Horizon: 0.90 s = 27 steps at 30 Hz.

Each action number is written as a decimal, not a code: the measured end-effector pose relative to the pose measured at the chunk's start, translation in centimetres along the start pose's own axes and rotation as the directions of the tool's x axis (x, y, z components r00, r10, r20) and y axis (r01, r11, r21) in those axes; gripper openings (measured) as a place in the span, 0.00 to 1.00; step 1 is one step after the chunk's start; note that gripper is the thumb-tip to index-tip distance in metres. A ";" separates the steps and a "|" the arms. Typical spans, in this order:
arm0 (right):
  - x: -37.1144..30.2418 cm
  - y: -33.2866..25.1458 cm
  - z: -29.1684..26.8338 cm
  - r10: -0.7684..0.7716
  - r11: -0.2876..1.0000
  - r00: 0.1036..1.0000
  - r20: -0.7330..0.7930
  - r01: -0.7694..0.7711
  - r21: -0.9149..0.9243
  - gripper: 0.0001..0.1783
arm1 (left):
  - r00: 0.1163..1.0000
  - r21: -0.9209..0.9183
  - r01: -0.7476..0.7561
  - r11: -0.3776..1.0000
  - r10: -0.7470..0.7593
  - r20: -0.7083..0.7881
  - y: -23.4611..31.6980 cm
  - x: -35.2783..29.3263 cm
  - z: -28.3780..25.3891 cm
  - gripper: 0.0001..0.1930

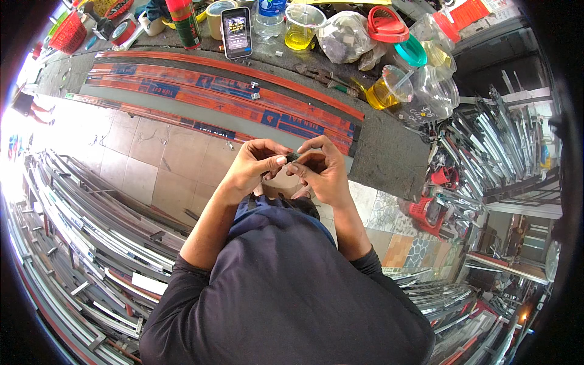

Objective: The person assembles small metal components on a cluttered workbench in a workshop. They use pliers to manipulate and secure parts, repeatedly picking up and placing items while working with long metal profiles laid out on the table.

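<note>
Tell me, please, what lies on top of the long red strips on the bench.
At least two small silvery pieces rest on the red strips. The strips hide the bench directly beneath them, so nothing there can be seen.

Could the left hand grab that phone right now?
Probably, with a stretch: only low things like the orange-red strips lie between the left hand and the phone. But its fingers pinch a small dark piece, so they might have to let go first.
</note>
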State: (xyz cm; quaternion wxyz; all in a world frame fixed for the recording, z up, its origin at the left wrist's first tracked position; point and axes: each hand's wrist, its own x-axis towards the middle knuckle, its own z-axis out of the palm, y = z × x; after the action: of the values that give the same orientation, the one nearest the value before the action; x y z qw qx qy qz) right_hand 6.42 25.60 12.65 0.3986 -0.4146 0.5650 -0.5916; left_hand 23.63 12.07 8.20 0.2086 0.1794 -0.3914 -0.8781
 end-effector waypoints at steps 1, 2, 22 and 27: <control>-0.1 0.1 -0.1 -0.002 1.000 1.000 -0.001 0.002 -0.008 0.21 | 1.000 -0.027 -0.004 1.000 0.004 0.004 -0.1 0.0 -0.1 0.10; -0.2 0.2 -0.1 -0.001 1.000 1.000 -0.005 0.001 -0.004 0.20 | 1.000 -0.054 -0.007 0.998 0.007 0.007 -0.3 0.1 -0.2 0.09; -0.6 0.1 0.1 0.025 1.000 0.998 -0.056 -0.026 -0.007 0.17 | 1.000 -0.065 0.021 0.998 -0.020 0.009 -0.7 0.0 0.1 0.10; -0.9 0.0 -0.2 -0.006 0.999 0.999 -0.038 0.004 -0.047 0.20 | 0.999 0.021 0.046 0.999 -0.046 -0.011 -0.2 -0.1 0.5 0.10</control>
State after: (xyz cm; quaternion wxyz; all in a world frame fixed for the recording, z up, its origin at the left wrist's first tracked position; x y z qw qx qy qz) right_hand 6.54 26.53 12.61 0.3765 -0.4138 0.5851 -0.5871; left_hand 23.44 12.57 8.34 0.1883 0.1950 -0.3952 -0.8777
